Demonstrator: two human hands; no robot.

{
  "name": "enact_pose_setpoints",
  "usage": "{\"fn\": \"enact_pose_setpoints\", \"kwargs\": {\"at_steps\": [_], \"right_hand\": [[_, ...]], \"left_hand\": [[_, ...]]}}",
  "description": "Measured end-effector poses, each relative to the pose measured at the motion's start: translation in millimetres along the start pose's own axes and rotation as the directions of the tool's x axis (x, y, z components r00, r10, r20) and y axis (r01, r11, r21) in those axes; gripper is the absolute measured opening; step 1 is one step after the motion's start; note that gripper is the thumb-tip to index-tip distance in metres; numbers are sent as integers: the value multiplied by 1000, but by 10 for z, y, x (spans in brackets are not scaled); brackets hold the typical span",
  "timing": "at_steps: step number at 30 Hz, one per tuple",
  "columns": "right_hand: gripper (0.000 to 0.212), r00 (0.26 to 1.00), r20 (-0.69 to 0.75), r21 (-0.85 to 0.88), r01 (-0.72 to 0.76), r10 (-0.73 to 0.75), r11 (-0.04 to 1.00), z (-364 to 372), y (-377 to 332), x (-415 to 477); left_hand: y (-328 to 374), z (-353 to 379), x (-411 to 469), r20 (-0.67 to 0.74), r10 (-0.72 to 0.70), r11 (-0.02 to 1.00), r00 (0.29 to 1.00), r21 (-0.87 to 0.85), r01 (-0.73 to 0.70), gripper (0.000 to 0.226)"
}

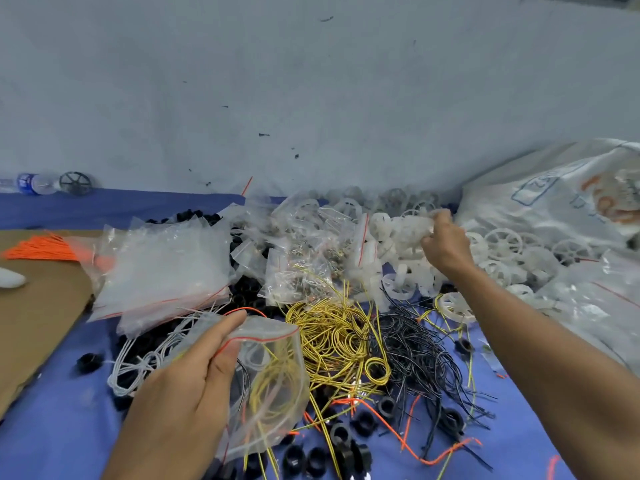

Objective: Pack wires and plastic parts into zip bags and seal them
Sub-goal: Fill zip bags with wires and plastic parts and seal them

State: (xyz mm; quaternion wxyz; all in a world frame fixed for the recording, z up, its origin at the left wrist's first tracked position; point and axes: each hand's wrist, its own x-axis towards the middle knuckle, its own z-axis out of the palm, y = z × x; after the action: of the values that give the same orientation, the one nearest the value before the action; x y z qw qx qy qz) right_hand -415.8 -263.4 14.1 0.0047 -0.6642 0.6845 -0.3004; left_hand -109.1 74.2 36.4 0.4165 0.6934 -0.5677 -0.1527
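Note:
My left hand (194,386) grips a clear zip bag (273,382) by its red-lined mouth, which gapes open; yellow, black and orange wires lie inside it. My right hand (445,242) reaches far out and curls its fingers round white plastic wheel parts (408,228) at the top of a pile. Loose wires cover the blue cloth between the hands: a yellow coil (332,334), a black tangle (419,344), white loops (138,362) and orange strands (405,441). Black plastic rings (346,445) lie scattered near the front.
A stack of empty zip bags (162,268) lies at the left on black rings. Small filled bags (298,268) sit in the middle. A big white sack (561,202) stands at the right, orange wires (45,249) on cardboard (31,327) at the left, a water bottle (33,183) by the wall.

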Motion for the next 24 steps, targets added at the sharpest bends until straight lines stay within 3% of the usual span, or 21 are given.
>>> {"fn": "enact_pose_setpoints", "kwargs": {"at_steps": [2,4,6,10,12,14,16,18,21,24], "right_hand": [[34,994,2,265,-109,113,958,-228,4,-99],[31,984,93,613,-175,150,770,-467,-47,-315],[30,978,186,807,-207,95,554,-694,-114,-685],[35,902,393,908,-350,-178,232,-1002,-329,-1682],[48,806,480,875,-465,-345,132,-1047,-504,-2189],[42,698,546,805,-590,-464,60,-995,-771,-2614],[37,627,604,750,-657,-492,83,-857,-1039,-2855],[34,623,669,736,-633,-406,241,-681,-1192,-2946],[35,690,669,720,-509,-276,473,-527,-1310,-2983],[41,782,558,694,-257,-277,673,-431,-1391,-2983]], "left_hand": [[-47,28,22,-6,32,999,999,-6,-32,45],[-49,31,34,-14,65,998,998,28,-65,48],[-4,15,34,7,79,996,997,40,-79,49],[21,12,41,14,102,991,995,85,-102,37],[35,34,39,39,111,987,993,116,-115,28],[45,64,17,84,100,984,991,142,-112,24],[43,77,-8,104,103,979,989,166,-120,25],[1,70,-20,92,102,972,990,200,-119,23],[-70,75,-50,108,121,942,987,302,-149,29],[-117,124,-62,125,157,900,980,390,-194,36]]}}
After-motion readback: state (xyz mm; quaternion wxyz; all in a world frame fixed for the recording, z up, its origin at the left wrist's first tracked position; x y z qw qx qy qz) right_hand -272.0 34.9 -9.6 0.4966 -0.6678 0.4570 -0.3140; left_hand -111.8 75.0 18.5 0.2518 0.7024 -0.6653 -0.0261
